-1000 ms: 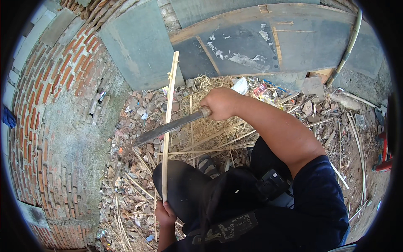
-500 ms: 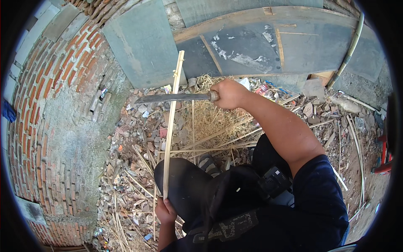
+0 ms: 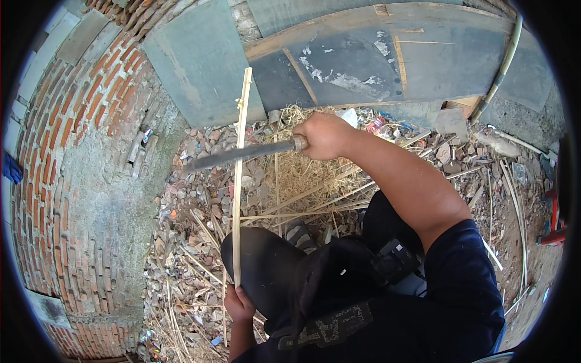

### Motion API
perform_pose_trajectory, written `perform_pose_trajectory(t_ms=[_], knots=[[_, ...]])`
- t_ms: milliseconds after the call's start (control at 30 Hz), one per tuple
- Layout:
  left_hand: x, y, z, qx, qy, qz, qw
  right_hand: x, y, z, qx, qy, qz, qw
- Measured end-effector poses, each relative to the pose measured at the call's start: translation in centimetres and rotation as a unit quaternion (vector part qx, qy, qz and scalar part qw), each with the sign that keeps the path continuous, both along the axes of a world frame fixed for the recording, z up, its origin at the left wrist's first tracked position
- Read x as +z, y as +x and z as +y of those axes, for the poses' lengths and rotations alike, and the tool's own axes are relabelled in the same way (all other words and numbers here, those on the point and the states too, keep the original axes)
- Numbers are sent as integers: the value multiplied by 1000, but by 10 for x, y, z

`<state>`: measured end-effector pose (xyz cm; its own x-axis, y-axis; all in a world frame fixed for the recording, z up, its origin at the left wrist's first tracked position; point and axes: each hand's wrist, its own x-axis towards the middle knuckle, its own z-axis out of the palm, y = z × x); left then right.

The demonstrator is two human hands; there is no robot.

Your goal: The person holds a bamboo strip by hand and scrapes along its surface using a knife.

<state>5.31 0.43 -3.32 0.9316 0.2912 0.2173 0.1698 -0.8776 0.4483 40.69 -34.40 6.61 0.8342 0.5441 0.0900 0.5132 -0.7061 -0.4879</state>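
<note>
My left hand (image 3: pixel 240 304) grips the near end of a long pale bamboo strip (image 3: pixel 237 202), which points away from me past my left knee. Some curled shavings cling to the strip close to its far end. In my right hand (image 3: pixel 325 136) is the short wooden handle of a machete (image 3: pixel 242 155). Its long, dark blade reaches leftward across the strip, a little beyond the strip's middle. Whether the edge touches the strip I cannot tell. The fingers of both hands are closed.
A heap of thin shavings (image 3: pixel 315 175) lies on rubble ground ahead of me, with several loose strips (image 3: pixel 290 215) around it. To the left rises a worn brick wall (image 3: pixel 66 199). Grey panels (image 3: pixel 339 66) stand at the back; a bamboo pole (image 3: pixel 501 69) leans at the right.
My right hand has moved slightly left, and the blade now slants, its tip lower in the picture. The strip's far end has swung a little left; my left hand stays put.
</note>
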Motion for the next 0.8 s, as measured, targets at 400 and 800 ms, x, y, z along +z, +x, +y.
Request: perform_pose_trajectory(t_ms=[400, 800], knots=[[2, 0, -3, 10, -2, 7, 1000, -8, -1, 8, 29, -60, -5, 998], [6, -6, -3, 52, 71, 21, 996, 13, -22, 21, 53, -142, -45, 987]])
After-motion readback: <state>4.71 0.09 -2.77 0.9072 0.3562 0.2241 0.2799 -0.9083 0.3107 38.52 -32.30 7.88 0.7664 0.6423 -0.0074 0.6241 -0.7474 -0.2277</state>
